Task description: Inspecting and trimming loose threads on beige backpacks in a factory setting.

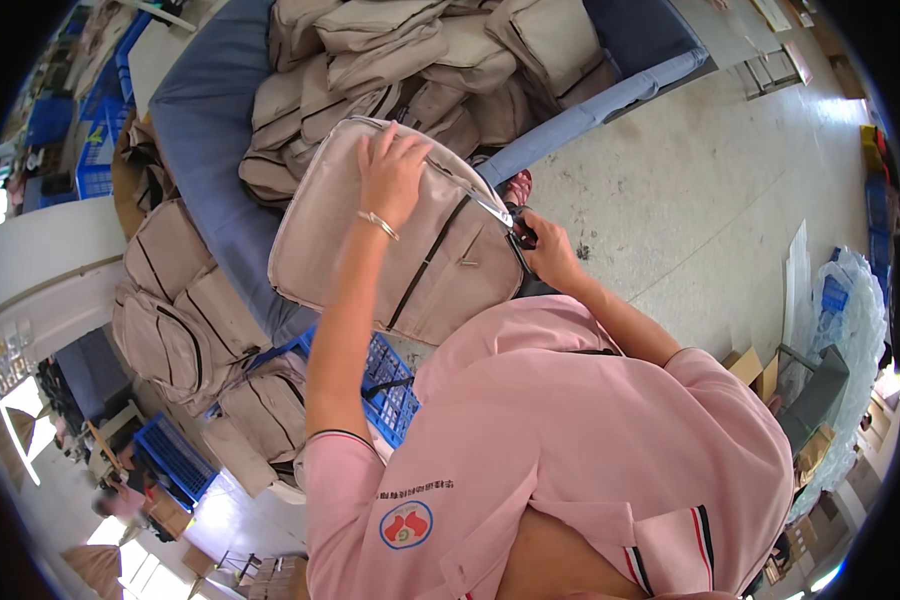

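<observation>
A beige backpack (345,245) with dark zip lines lies tilted across my lap, its rounded top away from me. My left hand (390,182), a bracelet at its wrist, rests on the bag's upper part with the fingers stretched and somewhat apart. Closed round the black handles of a pair of scissors (492,208) is my right hand (552,254), at the bag's right edge. The metal blades point up and left along the zip edge. Whether they touch a thread I cannot tell.
Ahead stands a large bin with blue padded walls (205,170), heaped with beige backpacks (380,60). More backpacks (170,320) are stacked at the left. A blue plastic crate (388,385) sits beside me. At the right are clear plastic wrap (850,300) and cardboard boxes.
</observation>
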Demonstrator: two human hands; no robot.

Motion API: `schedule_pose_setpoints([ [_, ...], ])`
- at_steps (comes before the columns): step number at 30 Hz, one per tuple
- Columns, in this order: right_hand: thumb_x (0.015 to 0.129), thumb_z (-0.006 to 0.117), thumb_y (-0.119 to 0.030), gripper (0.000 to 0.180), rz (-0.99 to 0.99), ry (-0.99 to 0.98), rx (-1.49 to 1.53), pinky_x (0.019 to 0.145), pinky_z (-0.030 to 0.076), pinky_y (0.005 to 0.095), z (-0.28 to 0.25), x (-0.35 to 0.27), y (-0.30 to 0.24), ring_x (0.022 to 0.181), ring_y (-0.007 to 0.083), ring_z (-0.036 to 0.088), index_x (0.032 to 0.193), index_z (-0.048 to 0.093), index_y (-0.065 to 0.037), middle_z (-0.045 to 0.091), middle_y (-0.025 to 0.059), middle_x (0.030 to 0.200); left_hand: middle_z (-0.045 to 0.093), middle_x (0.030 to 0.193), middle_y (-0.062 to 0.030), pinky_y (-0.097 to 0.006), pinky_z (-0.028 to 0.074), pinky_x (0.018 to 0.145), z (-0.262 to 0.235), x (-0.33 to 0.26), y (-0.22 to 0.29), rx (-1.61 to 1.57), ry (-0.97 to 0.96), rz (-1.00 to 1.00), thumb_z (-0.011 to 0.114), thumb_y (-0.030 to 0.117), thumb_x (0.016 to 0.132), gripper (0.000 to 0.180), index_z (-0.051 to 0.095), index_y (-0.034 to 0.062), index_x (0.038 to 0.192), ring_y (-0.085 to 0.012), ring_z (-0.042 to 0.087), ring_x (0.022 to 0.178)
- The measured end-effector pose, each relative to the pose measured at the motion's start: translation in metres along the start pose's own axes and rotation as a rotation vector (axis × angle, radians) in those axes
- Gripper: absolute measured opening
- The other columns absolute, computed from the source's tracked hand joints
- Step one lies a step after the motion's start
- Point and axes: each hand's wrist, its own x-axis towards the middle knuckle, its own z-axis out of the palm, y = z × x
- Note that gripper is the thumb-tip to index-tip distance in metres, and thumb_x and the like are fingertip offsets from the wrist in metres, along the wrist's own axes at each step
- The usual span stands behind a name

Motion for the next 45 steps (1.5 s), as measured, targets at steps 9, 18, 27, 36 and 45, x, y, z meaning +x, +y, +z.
schedule_pose_setpoints([
  [9,0.081,0.074,-0.036,0.042,-0.119,-0.056,-0.294,0.067,0.048,0.0445,-0.030,0.027,0.008,0.076,0.0389,0.062,0.089,0.054,-0.001,0.060,0.0184,0.080,0.063,0.098,0.0028,-0.054,0.018,0.112,-0.016,0.042,-0.036,-0.197,-0.355,0.019,0.067,0.018,0.083,0.003,0.066,0.0165,0.086,-0.0195,0.052,0.111],
  [18,0.081,0.067,-0.059,0.063,-0.268,-0.192,-0.504,0.074,0.050,0.0458,-0.042,0.067,-0.001,0.088,0.0376,0.062,0.094,0.056,0.002,0.060,0.0190,0.091,0.061,0.095,0.0010,-0.046,0.017,0.113,-0.030,0.043,-0.033,-0.341,-0.360,-0.046,0.066,0.017,0.085,0.005,0.065,0.0130,0.087,-0.0206,0.053,0.108],
  [27,0.084,0.067,-0.054,0.058,-0.311,-0.195,-0.512,0.070,0.049,0.0477,-0.028,0.070,0.005,0.081,0.0416,0.061,0.092,0.053,0.001,0.060,0.0214,0.088,0.061,0.094,0.0000,-0.045,0.018,0.112,-0.025,0.043,-0.043,-0.391,-0.364,-0.054,0.067,0.017,0.085,0.006,0.066,0.0125,0.088,-0.0214,0.054,0.106],
  [36,0.086,0.067,-0.051,0.054,-0.270,-0.181,-0.447,0.069,0.049,0.0479,-0.020,0.066,0.014,0.079,0.0440,0.061,0.087,0.052,0.001,0.060,0.0229,0.082,0.062,0.091,0.0007,-0.044,0.019,0.111,-0.025,0.045,-0.039,-0.368,-0.378,-0.072,0.067,0.019,0.085,0.005,0.066,0.0135,0.086,-0.0207,0.054,0.103],
  [45,0.086,0.064,-0.056,0.058,-0.264,-0.154,-0.553,0.066,0.050,0.0485,-0.012,0.072,-0.007,0.075,0.0436,0.062,0.088,0.052,0.001,0.061,0.0224,0.083,0.062,0.089,0.0011,-0.044,0.021,0.110,-0.029,0.048,-0.037,-0.337,-0.408,-0.080,0.066,0.018,0.084,0.003,0.067,0.0146,0.085,-0.0205,0.055,0.100],
])
